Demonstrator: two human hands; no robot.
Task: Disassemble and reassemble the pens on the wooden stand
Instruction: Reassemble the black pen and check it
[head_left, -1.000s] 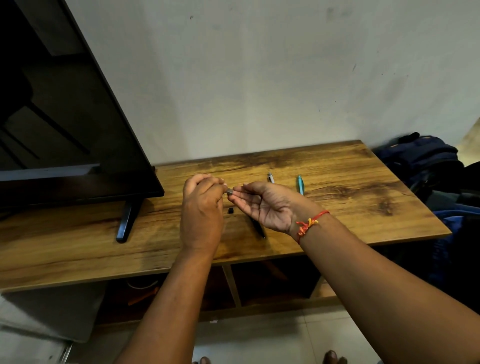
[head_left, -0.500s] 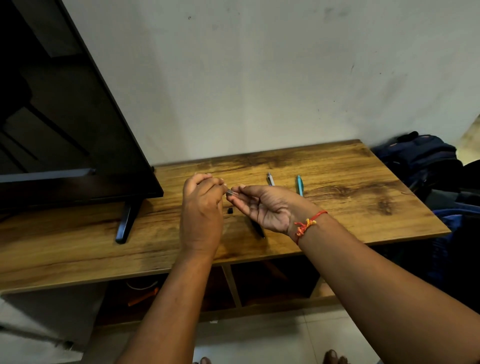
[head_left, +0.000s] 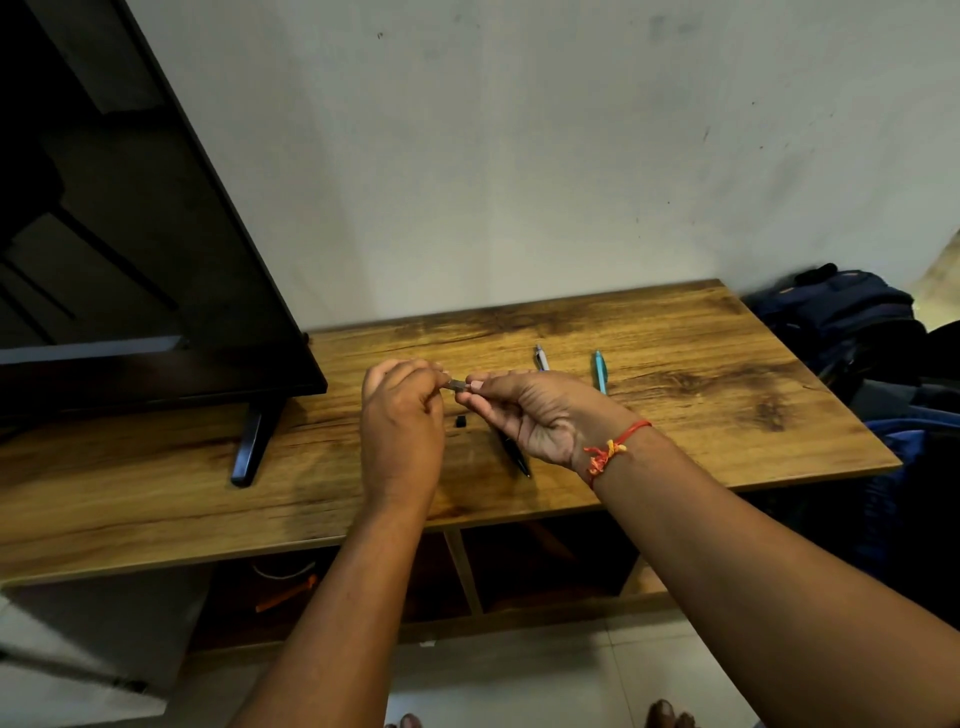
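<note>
Both hands meet above the wooden stand (head_left: 675, 415). My left hand (head_left: 402, 426) and my right hand (head_left: 535, 415) each pinch an end of a small grey pen part (head_left: 458, 385) held between their fingertips. A black pen barrel (head_left: 514, 452) lies on the stand below my right hand, partly hidden by it. A tiny black piece (head_left: 460, 421) rests on the wood between my hands. Further back lie a white pen (head_left: 541, 357) and a teal pen (head_left: 600, 370), side by side.
A black television (head_left: 130, 260) stands on the left of the stand on a dark foot (head_left: 252, 447). Dark blue bags (head_left: 841, 322) are piled to the right of the stand. A white wall rises behind. Open shelves sit under the top.
My right hand has curled its fingers in more and rolled slightly; the hands stay together on the small part. Nothing on the stand has moved.
</note>
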